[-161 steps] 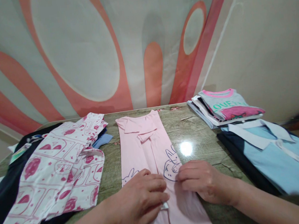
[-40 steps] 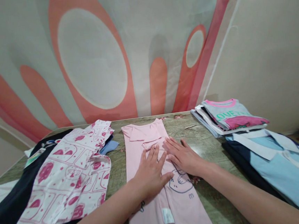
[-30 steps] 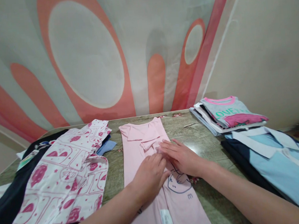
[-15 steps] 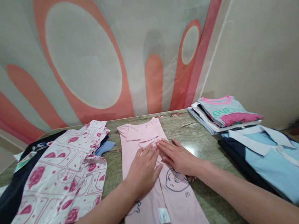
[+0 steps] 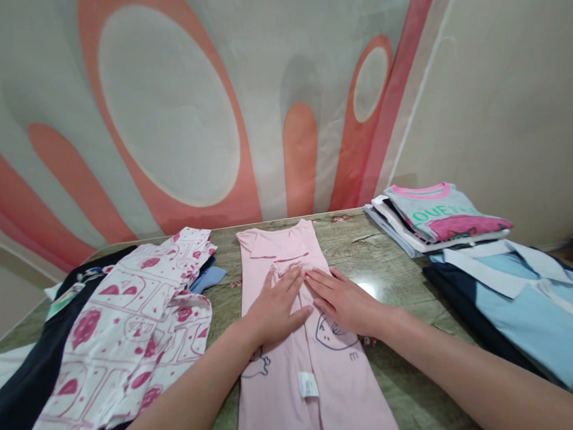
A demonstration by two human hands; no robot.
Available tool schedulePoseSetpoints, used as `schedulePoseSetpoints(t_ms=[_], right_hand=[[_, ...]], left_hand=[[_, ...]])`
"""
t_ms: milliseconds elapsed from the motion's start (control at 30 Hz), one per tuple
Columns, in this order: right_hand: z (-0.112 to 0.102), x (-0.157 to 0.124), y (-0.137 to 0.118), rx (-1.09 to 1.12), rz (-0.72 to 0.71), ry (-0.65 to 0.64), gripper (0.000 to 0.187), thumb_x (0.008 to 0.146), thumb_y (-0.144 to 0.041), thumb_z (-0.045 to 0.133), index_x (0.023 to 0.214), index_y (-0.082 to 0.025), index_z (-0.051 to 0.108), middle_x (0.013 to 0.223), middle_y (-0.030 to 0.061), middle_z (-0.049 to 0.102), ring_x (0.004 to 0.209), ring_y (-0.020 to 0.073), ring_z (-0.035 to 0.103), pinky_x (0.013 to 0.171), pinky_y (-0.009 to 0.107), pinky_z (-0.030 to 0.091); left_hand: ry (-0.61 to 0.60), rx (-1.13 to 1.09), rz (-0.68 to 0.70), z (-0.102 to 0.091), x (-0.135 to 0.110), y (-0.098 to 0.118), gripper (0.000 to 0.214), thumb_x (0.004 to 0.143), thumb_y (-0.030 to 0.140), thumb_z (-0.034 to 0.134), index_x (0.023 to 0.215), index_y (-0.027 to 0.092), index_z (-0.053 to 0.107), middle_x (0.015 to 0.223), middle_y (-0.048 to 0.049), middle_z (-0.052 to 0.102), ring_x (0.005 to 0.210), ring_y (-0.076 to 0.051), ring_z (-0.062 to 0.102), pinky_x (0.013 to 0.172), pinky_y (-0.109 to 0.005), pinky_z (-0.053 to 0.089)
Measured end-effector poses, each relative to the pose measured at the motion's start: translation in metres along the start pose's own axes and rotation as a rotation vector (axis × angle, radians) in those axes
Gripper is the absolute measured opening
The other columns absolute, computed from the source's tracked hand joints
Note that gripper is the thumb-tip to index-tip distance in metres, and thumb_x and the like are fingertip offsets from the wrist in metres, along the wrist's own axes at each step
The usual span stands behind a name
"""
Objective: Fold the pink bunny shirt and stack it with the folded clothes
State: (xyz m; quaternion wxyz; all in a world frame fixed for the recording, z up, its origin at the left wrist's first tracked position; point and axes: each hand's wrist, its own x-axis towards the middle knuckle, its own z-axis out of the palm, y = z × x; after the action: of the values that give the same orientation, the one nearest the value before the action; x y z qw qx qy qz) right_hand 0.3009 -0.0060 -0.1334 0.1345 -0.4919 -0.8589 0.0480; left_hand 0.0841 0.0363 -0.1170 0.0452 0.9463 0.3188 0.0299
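A pink garment lies lengthwise on the table in front of me, its sides folded in so that the edges meet along the middle. Line drawings show on both folded sides, and a white label sits near the seam. My left hand rests flat on the upper part of the cloth, fingers stretched out. Beside it my right hand also lies flat, fingers extended, its fingertips close to those of the left. Neither hand grips the fabric. Part of the cloth is hidden beneath my palms.
Unfolded clothes lie at the left, with a white-and-pink printed garment on top of a black one. At the back right is a folded stack topped by a grey shirt. A light-blue collared shirt lies nearer. The wood-patterned table meets a wall.
The view has shifted slightly, so everything appears a little to the right. My left hand's fingers have spread a bit on the cloth; both hands stay on the pink garment.
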Motion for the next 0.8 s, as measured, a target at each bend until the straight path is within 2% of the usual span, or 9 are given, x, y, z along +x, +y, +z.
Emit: schedulePoseSetpoints(t_ms=[100,200,267,333,400,500,567,700,800], right_hand=[[0.005,0.001,0.005,-0.038,0.103,0.004,0.053,0.097,-0.026,0.033,0.147,-0.010,0.036,0.154,0.0138,0.033,0.143,0.0236,0.027,0.117,0.049,0.019],[0.006,0.000,0.019,-0.062,0.228,0.056,0.051,0.094,-0.018,0.035,0.143,-0.009,0.041,0.153,0.0162,0.034,0.143,0.0263,0.028,0.114,0.053,0.024],[0.004,-0.002,0.024,-0.042,0.214,0.100,0.051,0.092,-0.014,0.037,0.142,-0.011,0.043,0.153,0.0146,0.035,0.143,0.0259,0.027,0.113,0.052,0.026],[0.002,-0.003,0.022,-0.008,0.132,0.145,0.051,0.090,-0.011,0.039,0.141,-0.014,0.044,0.152,0.0119,0.037,0.143,0.0242,0.029,0.113,0.050,0.026],[0.002,-0.002,0.017,0.026,0.044,0.185,0.049,0.091,-0.012,0.040,0.140,-0.016,0.046,0.150,0.0105,0.042,0.140,0.0224,0.034,0.114,0.047,0.026],[0.005,0.000,0.011,0.055,-0.039,0.169,0.045,0.095,-0.017,0.040,0.138,-0.019,0.049,0.145,0.0086,0.049,0.135,0.0203,0.042,0.113,0.044,0.029],[0.007,0.001,0.014,0.037,-0.013,0.132,0.044,0.096,-0.019,0.040,0.139,-0.021,0.049,0.145,0.0082,0.049,0.134,0.0215,0.043,0.112,0.046,0.030],[0.006,0.000,0.023,-0.043,0.193,0.127,0.043,0.096,-0.019,0.037,0.138,-0.017,0.049,0.147,0.0125,0.045,0.137,0.0266,0.039,0.110,0.055,0.029],[-0.001,-0.003,0.019,-0.017,0.125,0.126,0.046,0.096,-0.016,0.036,0.140,-0.017,0.046,0.150,0.0109,0.041,0.141,0.0239,0.032,0.113,0.052,0.026]], left_hand=[[0.094,-0.065,-0.003,-0.004,-0.002,0.001,0.072,0.091,0.048,0.047,0.151,0.016,0.022,0.159,-0.0135,0.022,0.147,-0.024,0.016,0.118,-0.049,0.012],[0.222,-0.160,0.055,-0.011,-0.007,0.008,0.056,0.090,0.034,0.054,0.141,0.019,0.041,0.149,-0.0123,0.042,0.139,-0.024,0.034,0.115,-0.043,0.025],[0.243,-0.222,0.142,-0.013,-0.008,0.012,0.034,0.092,0.025,0.051,0.124,0.020,0.056,0.130,-0.0100,0.059,0.123,-0.021,0.051,0.108,-0.038,0.037],[0.227,-0.266,0.219,-0.011,-0.005,0.011,0.023,0.093,0.020,0.047,0.108,0.020,0.064,0.112,-0.0074,0.067,0.106,-0.018,0.061,0.098,-0.034,0.044],[0.246,-0.295,0.252,-0.006,0.001,0.005,0.021,0.093,0.018,0.048,0.103,0.020,0.066,0.107,-0.0063,0.069,0.102,-0.018,0.063,0.096,-0.033,0.046],[0.327,-0.307,0.214,0.004,0.009,-0.009,0.022,0.092,0.018,0.052,0.107,0.021,0.068,0.113,-0.0065,0.070,0.110,-0.019,0.062,0.099,-0.036,0.046],[0.351,-0.288,0.186,0.008,0.010,-0.016,0.023,0.091,0.019,0.053,0.109,0.021,0.069,0.115,-0.0071,0.070,0.113,-0.021,0.061,0.101,-0.038,0.045],[0.318,-0.281,0.242,0.000,0.000,-0.010,0.026,0.092,0.018,0.052,0.111,0.020,0.070,0.115,-0.0074,0.071,0.118,-0.022,0.060,0.103,-0.039,0.044],[0.260,-0.351,0.282,-0.014,-0.008,0.003,0.023,0.092,0.021,0.052,0.093,0.020,0.075,0.100,-0.0060,0.076,0.103,-0.019,0.067,0.099,-0.034,0.048]])
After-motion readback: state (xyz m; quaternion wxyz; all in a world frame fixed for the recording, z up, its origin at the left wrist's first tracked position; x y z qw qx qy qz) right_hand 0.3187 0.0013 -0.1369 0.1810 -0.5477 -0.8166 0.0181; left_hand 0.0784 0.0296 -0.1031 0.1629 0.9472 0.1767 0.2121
